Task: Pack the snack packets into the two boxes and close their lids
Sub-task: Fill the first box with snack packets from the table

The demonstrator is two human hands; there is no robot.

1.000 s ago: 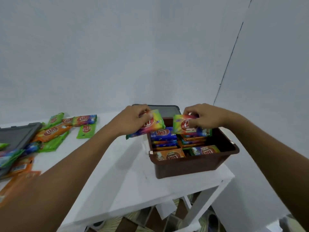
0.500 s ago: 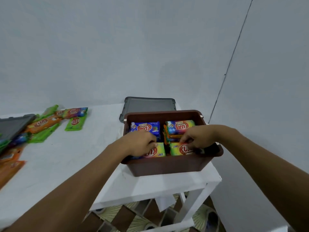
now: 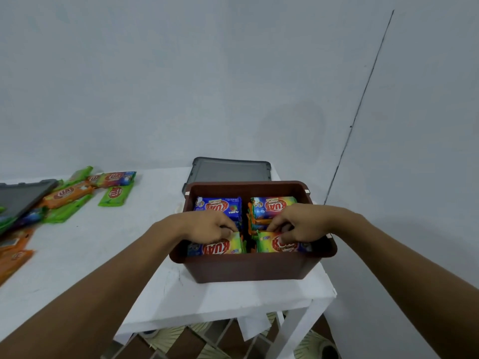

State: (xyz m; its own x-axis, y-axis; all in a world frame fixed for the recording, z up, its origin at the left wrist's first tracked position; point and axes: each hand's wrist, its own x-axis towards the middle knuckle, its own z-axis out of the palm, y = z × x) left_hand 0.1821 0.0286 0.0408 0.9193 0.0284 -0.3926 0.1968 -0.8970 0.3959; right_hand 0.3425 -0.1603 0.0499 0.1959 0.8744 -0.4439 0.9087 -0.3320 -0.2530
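Note:
A brown plastic box (image 3: 248, 268) stands at the right end of the white table (image 3: 103, 255), holding several snack packets. My left hand (image 3: 207, 226) is inside it, fingers pressed on a rainbow packet (image 3: 220, 246) at the front left. My right hand (image 3: 300, 224) presses a second rainbow packet (image 3: 274, 245) at the front right. Behind them lie a blue packet (image 3: 220, 205) and a stack topped by another rainbow packet (image 3: 272, 204). The box's grey lid (image 3: 230, 171) lies flat on the table behind it.
Loose green, orange and rainbow packets (image 3: 77, 193) lie at the table's left, more orange ones (image 3: 13, 255) nearer me. A second grey lid or box (image 3: 20, 198) sits at the far left edge. The table's right edge is just past the box; patterned floor shows below.
Both hands carried a rainbow packet each from above the box down into its front half. The view shifted so the box is now centred.

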